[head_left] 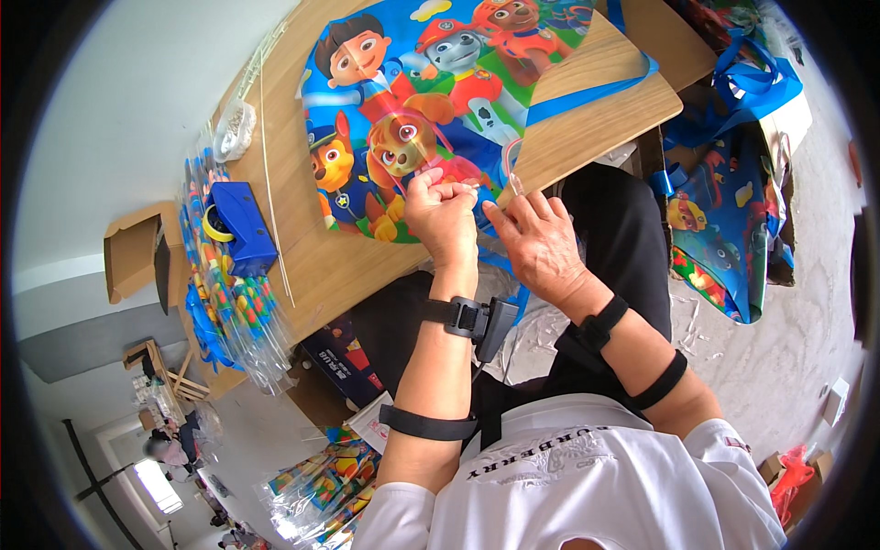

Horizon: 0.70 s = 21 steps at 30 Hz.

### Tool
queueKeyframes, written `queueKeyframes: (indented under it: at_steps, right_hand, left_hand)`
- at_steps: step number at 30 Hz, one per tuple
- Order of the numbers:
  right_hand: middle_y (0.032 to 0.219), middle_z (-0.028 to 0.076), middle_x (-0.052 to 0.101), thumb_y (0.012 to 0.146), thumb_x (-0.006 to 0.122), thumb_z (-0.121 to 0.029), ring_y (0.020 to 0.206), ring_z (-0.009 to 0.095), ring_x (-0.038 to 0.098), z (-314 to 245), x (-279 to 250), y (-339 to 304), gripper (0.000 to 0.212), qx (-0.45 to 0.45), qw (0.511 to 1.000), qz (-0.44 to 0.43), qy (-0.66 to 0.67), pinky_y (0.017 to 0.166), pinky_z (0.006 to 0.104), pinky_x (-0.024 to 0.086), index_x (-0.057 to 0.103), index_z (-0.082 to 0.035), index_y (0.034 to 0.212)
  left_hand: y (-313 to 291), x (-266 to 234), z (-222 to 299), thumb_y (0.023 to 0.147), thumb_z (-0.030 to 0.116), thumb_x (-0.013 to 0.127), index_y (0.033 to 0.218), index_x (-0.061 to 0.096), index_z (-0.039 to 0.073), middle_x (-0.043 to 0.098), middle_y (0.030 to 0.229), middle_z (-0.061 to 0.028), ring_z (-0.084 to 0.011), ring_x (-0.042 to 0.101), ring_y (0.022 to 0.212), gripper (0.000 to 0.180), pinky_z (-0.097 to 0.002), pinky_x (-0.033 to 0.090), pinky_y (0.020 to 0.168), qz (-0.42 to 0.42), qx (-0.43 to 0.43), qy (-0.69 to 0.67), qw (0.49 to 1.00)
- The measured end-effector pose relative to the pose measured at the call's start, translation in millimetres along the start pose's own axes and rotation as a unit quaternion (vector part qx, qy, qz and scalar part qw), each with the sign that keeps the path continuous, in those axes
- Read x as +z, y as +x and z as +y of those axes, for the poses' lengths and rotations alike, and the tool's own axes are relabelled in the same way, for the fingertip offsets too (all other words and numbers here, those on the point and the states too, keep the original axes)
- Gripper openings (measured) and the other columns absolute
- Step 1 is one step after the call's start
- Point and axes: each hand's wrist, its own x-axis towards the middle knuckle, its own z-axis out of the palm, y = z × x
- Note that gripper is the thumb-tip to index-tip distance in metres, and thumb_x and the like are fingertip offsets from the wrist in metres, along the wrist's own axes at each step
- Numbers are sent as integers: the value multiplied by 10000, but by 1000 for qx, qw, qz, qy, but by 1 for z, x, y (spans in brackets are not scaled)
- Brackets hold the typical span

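Note:
A glossy cartoon-printed sheet with blue ribbon at its right edge lies on the wooden table. Over its lower edge, my left hand is closed in a pinch, thumb and forefinger pressed together. What it pinches is too small to make out. Close by on the right, my right hand has its fingers bent and drawn together at the sheet's lower right edge. A thin clear strip shows by its fingertips; whether they grip it is hidden. Black bands circle both forearms, and a small black device sits at the left wrist.
On the table's left stand a blue tape dispenser, bundled printed pieces in clear sleeves, a long thin white rod and a clear tub. Right of my legs, an open carton holds printed sheets. More sleeved pieces lie lower left.

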Motion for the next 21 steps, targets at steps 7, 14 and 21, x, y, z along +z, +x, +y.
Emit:
queueKeyframes:
  at_steps: [7,14,21]
  right_hand:
    - [1013,93,561,743,588,-142,920,233,523,1,-1,0,418,0,1000,1,-1,760,352,392,620,-56,1151]
    - [978,86,553,752,586,-147,910,229,521,1,0,0,416,-3,1000,2,8,748,356,387,620,-60,1157]
    - [942,61,550,741,606,-120,908,226,514,3,1,-1,416,-1,1000,9,17,747,353,386,622,-69,1154]
  left_hand:
    - [-6,5,-6,675,-149,678,1111,506,-30,611,733,-55,-142,607,666,484,-282,528,664,-11,112,125,986]
    - [-8,2,-5,669,-139,696,1114,491,-19,594,737,-81,-200,604,684,504,-336,519,666,2,168,222,960]
    - [1,-7,18,530,116,901,1060,572,-31,595,761,-69,-184,592,691,641,-333,504,663,11,106,387,916]
